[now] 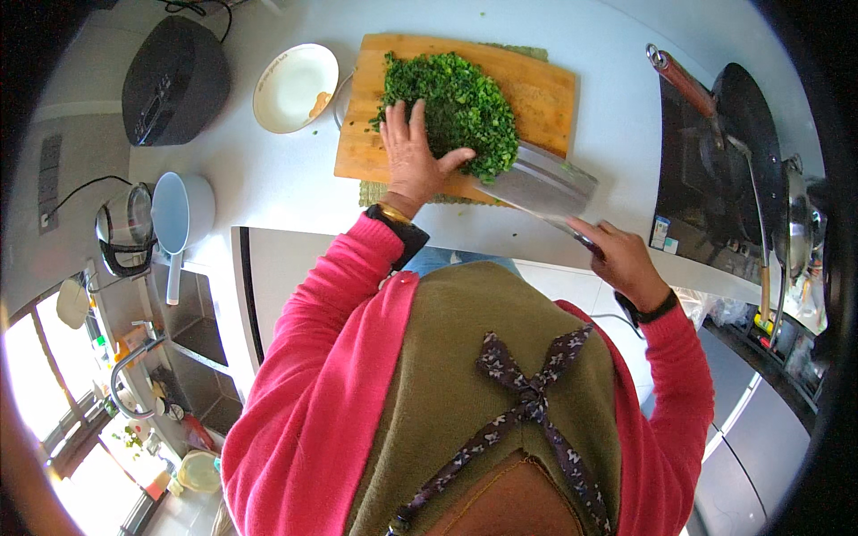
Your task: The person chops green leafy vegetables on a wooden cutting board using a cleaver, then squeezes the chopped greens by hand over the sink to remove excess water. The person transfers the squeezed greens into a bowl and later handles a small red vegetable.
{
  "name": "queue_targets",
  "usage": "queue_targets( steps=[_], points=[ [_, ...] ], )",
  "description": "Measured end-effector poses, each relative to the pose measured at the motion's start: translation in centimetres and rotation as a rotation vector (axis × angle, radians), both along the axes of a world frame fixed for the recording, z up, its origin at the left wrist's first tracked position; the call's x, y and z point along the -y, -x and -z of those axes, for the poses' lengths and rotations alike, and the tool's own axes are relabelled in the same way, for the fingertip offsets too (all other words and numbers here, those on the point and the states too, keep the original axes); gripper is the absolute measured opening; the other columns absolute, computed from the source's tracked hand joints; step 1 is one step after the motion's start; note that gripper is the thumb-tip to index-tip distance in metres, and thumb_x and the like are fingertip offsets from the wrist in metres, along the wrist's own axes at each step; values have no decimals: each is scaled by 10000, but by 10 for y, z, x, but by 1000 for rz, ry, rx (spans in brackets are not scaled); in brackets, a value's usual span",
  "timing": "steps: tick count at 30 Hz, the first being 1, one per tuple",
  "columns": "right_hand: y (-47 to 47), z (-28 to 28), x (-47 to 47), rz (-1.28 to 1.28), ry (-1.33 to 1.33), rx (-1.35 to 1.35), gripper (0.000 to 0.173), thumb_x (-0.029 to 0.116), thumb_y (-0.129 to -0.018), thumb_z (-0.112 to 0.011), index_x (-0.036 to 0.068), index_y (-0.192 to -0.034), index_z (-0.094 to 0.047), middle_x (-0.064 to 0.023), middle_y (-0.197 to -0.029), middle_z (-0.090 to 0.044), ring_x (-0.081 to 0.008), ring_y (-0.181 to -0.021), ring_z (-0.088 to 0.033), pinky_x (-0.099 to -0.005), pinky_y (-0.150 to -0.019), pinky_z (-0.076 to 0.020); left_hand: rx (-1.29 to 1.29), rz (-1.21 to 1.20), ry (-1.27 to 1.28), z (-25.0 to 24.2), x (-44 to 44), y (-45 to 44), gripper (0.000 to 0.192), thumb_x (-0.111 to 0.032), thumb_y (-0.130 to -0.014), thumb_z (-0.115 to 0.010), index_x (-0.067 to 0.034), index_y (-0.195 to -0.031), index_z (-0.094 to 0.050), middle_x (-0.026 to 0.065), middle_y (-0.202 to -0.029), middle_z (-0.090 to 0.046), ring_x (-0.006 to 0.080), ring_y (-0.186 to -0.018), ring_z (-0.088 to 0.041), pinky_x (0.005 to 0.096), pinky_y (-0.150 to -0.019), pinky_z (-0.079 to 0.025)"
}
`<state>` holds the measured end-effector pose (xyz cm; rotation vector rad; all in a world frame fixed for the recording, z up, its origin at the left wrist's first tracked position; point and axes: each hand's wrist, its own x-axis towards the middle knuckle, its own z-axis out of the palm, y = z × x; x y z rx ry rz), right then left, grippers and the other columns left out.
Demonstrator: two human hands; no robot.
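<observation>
A broad heap of finely chopped green leaves covers the middle of a wooden cutting board. My left hand lies at the heap's near left edge with its fingers spread, the fingertips touching the greens. In my right hand is the handle of a cleaver, gripped to the right of the board. Its wide blade is tilted and slants up to the left, its far end at the heap's lower right edge. Some green bits cling to the blade.
Left of the board stands a white bowl with a brownish patch inside. A black appliance, a light blue long-handled pot and a kettle are farther left. A wok sits on the black cooktop at right.
</observation>
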<state>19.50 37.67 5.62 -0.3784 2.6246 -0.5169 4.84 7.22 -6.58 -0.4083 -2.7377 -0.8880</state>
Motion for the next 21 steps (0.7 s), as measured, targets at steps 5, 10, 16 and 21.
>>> queue_targets(
  steps=[5,10,16,21],
  points=[
    [43,33,49,-61,203,-133,635,8,-759,-573,226,-1350,-490,-133,-849,-560,-336,-759,-600,-424,-644,-494,-13,-31,44,-4,-17,-9,1020,-681,-607,-717,-105,-1383,-393,269,-1374,-346,454,-1309,-283,577,-1079,-204],
    [57,41,73,-110,173,-201,592,35,-772,-563,232,-1329,-516,-117,-828,-555,-333,-712,-592,-424,-615,-488,-132,-64,22,-12,-20,-8,761,-579,-601,-787,-152,-1200,-593,216,-1260,-467,402,-1192,-403,521,-1015,-307],
    [51,19,63,-220,79,-297,606,24,-750,-568,251,-1311,-537,-96,-785,-530,-298,-663,-585,-408,-589,-496,-207,-111,-123,-22,-23,-23,689,-507,-582,-821,-130,-1124,-626,200,-1200,-482,403,-1127,-422,515,-968,-345],
    [51,2,70,-270,14,-362,623,16,-724,-576,240,-1305,-544,-81,-770,-515,-276,-652,-583,-395,-583,-498,-215,-162,-158,-36,-20,-28,695,-476,-569,-837,-125,-1130,-622,213,-1189,-499,406,-1116,-441,506,-965,-357]
  ],
)
